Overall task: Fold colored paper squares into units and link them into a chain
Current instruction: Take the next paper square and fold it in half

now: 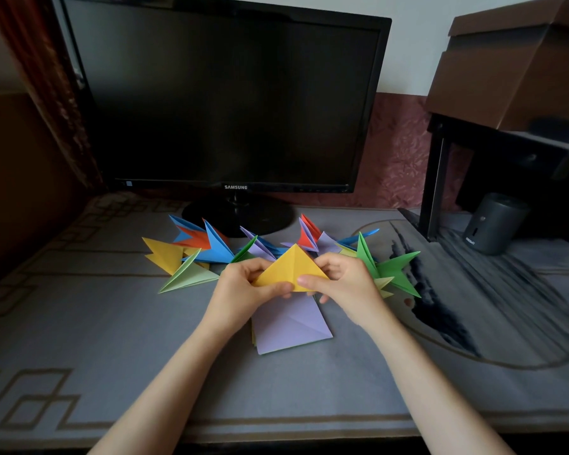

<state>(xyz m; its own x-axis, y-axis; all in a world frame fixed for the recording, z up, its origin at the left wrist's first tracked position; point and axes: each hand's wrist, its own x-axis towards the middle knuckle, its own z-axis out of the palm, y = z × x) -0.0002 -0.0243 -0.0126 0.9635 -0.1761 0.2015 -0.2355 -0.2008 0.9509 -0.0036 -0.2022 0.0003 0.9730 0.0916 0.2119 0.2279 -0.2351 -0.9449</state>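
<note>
- Black flat-screen monitor, screen dark, fills the 12 o'clock part of the view. Its round foot stands just behind the paper.
- Grey cloth-covered table w/ tan line pattern carries everything.
- Row of folded multicolour paper units (blue, orange, yellow, green, lilac) fans from 10 to 2 o'clock of the hands, just beyond them. Can't tell which are linked and which only overlap.
- Flat lilac paper square lies on the table at 6 o'clock of the hands, partly under them. A yellow edge shows beneath its left side, so prob. a small stack.
- Left hand and right hand meet mid-view, approx. level.
- Yellow folded-paper triangle sits between the hands, seemingly lifted off the table. Apex is at 12 o'clock; the long base edge runs 9–3 o'clock.
- Grip: left hand pinches the 9 o'clock end of the base, right hand the 3 o'clock end. Thumbs lie on the near face, tips close together; other fingers curl behind.
- Judgement: new unit is mid-fold. Neither hand is nearer, since the paper is centred. Next crease likely turns on the apex-to-6 o'clock centre line, so both pinches need to stay even.
</note>
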